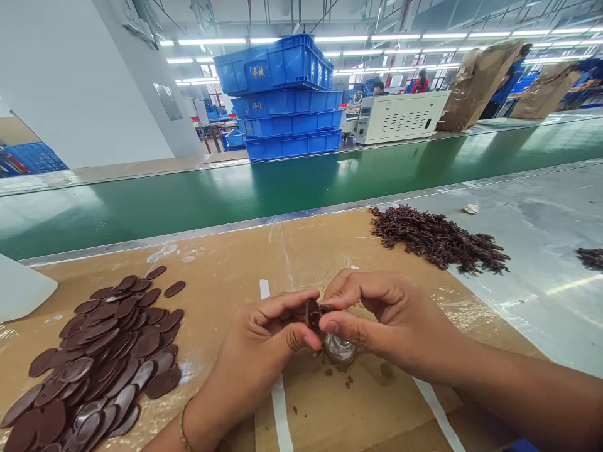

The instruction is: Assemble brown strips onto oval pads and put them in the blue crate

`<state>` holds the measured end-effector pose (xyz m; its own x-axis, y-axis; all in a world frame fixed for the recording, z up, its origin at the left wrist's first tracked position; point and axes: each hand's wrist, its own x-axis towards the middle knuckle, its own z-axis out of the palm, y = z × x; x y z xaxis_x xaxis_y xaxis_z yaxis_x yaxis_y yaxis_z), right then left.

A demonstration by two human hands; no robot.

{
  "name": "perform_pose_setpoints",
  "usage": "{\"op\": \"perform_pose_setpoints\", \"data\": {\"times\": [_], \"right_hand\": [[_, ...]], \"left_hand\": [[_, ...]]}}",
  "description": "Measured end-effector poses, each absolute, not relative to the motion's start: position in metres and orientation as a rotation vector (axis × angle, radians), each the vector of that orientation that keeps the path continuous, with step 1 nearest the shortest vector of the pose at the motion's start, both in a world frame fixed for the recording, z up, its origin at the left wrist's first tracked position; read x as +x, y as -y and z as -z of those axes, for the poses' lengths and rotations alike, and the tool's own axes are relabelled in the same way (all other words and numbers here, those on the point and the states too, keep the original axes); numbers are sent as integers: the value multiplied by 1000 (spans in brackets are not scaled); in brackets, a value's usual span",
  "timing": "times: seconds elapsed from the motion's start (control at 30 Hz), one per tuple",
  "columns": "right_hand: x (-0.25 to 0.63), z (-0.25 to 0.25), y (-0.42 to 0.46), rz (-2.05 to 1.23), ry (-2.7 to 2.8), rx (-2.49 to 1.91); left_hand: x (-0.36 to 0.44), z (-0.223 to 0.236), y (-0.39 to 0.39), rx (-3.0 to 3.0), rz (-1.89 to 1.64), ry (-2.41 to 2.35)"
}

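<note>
Between thumb and fingers, my left hand (271, 339) pinches a brown oval disc (311, 314), tilted on edge. My right hand (384, 314) closes on a small dark brown piece (326, 308) against the disc's right side; the fingers mostly hide it. Just below the fingertips, a small clear glass container (340, 349) stands on the brown board, partly covered by my right hand. A heap of similar brown oval discs (113, 339) lies to the left. At the upper right sits a pile of small dark brown branching pieces (436, 237).
Beyond the brown board (226, 263) runs a green conveyor belt (198, 201). Stacked blue crates (289, 100) and a pale metal machine (400, 118) stand behind it. White tape strips (281, 414) mark the board. Several people are in the background.
</note>
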<state>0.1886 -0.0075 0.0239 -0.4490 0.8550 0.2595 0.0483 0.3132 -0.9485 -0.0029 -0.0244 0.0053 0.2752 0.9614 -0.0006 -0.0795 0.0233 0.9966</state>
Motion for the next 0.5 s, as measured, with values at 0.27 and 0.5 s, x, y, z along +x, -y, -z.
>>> {"op": "perform_pose_setpoints", "data": {"times": [0.27, 0.5], "right_hand": [[188, -23, 7, -1329, 1709, -830], [186, -22, 7, -1406, 1657, -830]], "left_hand": [[-4, -7, 25, 1208, -1010, -952], [-5, -6, 25, 1225, -985, -951]]}}
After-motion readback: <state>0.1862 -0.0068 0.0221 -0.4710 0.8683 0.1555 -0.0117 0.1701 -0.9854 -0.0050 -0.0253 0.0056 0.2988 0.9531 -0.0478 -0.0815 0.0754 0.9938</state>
